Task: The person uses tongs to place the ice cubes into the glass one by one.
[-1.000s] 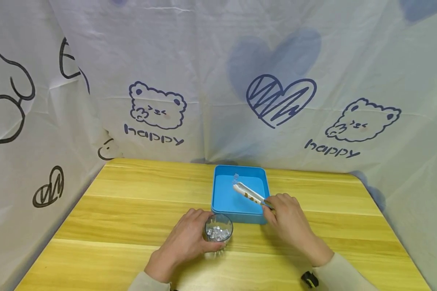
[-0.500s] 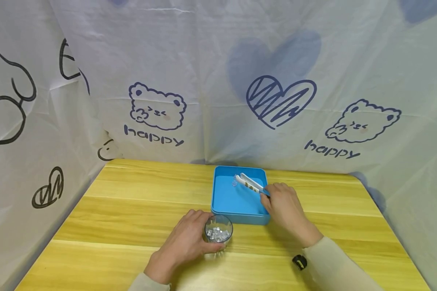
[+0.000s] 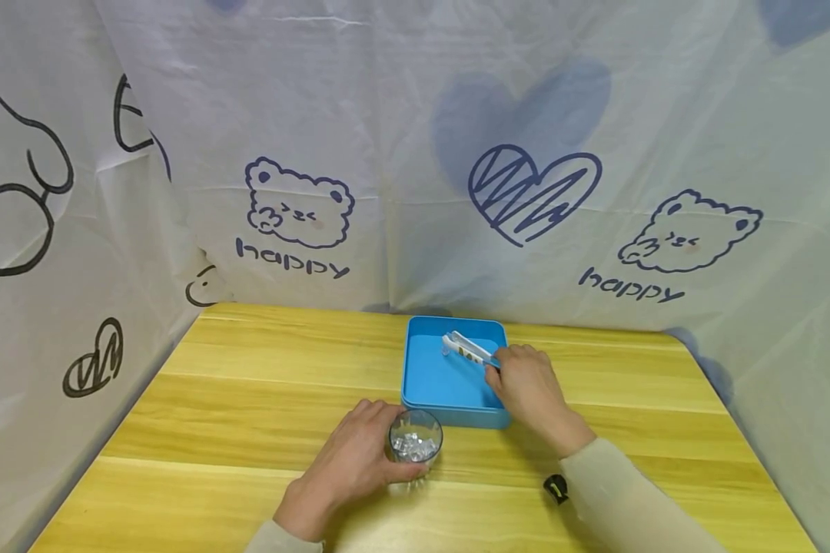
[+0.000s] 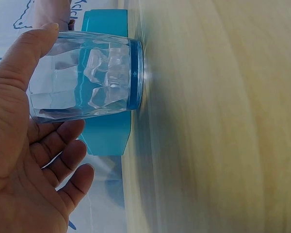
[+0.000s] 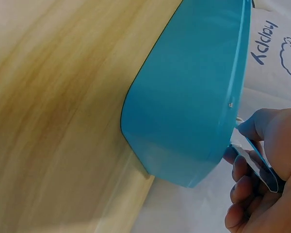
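Note:
My left hand [image 3: 353, 457] holds a clear drinking glass [image 4: 63, 77] upright on the table, thumb on one side and fingers on the other. Several clear ice-like cubes [image 4: 106, 73] lie in the bottom of the glass. In the head view, my right hand [image 3: 531, 390] grips a pair of white-tipped tongs [image 3: 467, 350] over the right side of a blue square box [image 3: 456, 415]. At the tongs' tips, low inside the box, is a small clear piece [image 3: 446, 350]; whether the tips pinch it I cannot tell. The box wall hides the tips in the right wrist view.
The wood-grain table [image 3: 249, 384] carries the box just behind the glass. A white printed cloth [image 3: 415, 153] hangs behind the table and along its sides. A black band [image 3: 556, 488] is at the right sleeve.
My right hand has moved forward and left with the tongs, whose tips now meet the clear piece in the box. The left hand and the glass have stayed in place.

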The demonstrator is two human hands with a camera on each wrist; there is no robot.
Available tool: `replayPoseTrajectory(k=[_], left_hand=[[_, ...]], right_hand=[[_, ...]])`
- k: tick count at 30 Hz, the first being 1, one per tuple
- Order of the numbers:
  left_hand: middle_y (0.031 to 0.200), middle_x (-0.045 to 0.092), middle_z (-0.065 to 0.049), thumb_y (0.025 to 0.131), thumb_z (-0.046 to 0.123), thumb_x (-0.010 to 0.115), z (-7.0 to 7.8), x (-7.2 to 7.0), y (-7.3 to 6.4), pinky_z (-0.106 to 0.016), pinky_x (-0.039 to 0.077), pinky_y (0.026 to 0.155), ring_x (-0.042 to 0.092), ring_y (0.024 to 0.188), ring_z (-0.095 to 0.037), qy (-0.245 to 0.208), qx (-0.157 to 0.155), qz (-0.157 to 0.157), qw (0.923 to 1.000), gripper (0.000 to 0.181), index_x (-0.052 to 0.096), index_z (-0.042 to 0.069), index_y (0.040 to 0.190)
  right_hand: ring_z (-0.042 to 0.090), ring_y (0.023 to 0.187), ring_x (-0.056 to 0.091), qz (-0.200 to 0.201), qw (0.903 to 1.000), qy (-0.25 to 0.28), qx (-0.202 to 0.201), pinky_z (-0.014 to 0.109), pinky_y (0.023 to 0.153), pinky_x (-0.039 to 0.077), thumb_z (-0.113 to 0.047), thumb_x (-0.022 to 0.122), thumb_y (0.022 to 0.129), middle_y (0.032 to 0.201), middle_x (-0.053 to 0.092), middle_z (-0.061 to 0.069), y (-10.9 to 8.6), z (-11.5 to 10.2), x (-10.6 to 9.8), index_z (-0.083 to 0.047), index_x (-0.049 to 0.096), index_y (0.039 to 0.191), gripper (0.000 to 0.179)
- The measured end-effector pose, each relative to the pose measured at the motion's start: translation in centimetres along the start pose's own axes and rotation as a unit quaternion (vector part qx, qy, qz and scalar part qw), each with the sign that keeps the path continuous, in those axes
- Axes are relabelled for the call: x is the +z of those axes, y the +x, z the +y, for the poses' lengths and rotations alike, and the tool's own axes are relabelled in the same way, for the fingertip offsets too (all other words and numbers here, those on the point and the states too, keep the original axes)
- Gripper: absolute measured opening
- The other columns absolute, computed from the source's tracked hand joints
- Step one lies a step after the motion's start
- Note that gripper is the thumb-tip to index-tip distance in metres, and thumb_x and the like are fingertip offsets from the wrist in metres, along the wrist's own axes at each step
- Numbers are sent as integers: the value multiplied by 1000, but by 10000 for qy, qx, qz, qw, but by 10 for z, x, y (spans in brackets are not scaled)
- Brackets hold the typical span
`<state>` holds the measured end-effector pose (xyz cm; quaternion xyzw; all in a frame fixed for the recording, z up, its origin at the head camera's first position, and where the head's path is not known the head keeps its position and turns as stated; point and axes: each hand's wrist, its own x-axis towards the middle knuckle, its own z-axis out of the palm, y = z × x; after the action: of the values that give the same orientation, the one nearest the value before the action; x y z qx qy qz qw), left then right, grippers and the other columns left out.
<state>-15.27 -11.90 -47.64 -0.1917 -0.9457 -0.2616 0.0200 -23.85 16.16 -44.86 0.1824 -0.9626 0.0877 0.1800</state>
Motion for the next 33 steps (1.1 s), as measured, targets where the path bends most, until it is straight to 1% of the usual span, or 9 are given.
replayPoseTrajectory(k=[11, 18, 24, 33], left_hand=[[125, 68, -3, 74, 64, 88, 0, 1, -1, -46, 50, 110, 57, 114, -20, 19, 24, 58, 10000, 86, 65, 9, 137], [124, 68, -2, 75, 64, 87, 0, 1, -1, -45, 51, 108, 57, 113, -19, 73, 47, 69, 9999, 86, 65, 9, 137], [123, 68, -1, 74, 64, 88, 0, 1, -1, -44, 51, 107, 57, 112, -18, 76, 51, 90, 9999, 85, 65, 10, 137], [124, 68, -1, 74, 64, 88, 0, 0, -1, -44, 51, 107, 57, 113, -18, 73, 47, 95, 9999, 85, 65, 10, 136]], right_hand=[[24, 65, 46, -78, 9997, -219, -115, 38, 61, 39, -19, 71, 96, 67, 48, 3, 6, 0, 13, -9, 56, 73, 29], [23, 63, 45, -105, 9990, -334, -264, 38, 59, 42, -19, 71, 96, 65, 45, 2, 6, -1, 17, -8, 55, 73, 30], [23, 62, 45, 0, 9987, -359, -367, 38, 58, 43, -18, 73, 96, 64, 44, 2, 6, -3, 19, -8, 55, 73, 31], [21, 60, 41, -15, 9983, -353, -463, 34, 55, 37, -16, 71, 96, 62, 42, 1, 6, -3, 20, -10, 52, 70, 33]])
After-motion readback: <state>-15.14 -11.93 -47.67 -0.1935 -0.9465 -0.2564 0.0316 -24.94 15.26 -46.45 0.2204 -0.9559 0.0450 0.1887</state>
